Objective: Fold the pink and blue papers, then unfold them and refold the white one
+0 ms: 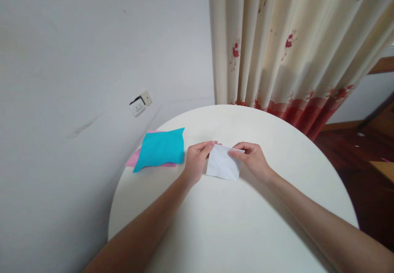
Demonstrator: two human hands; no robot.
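Left hand (196,162), one of two present, was nearly closed, its thumb and fingers pinching the upper left corner of one piece of white paper (224,164). Right hand (254,161) was likewise nearly closed, thumb on the near face of the same paper at its upper right corner, fingers curled behind. The paper was tilted between the two hands above the middle of one round white counter (227,228); whether its lower edge touched the surface could not be told. Faint creases were noted on it.

To the left of the left hand, just beside it, lay one blue sheet (161,148), its corners lifted. Pink paper (133,159) showed from beneath it along the top, left and bottom edges; the number of pink layers could not be counted.

Two fittings were recorded on one white wall (92,39): one socket (137,108) and one smaller cream plate (146,98) touching or nearly touching it. Beyond the counter hung a cream curtain (283,31) with red flowers and a red lower band. Dark reddish floor (332,148) was visible at right.
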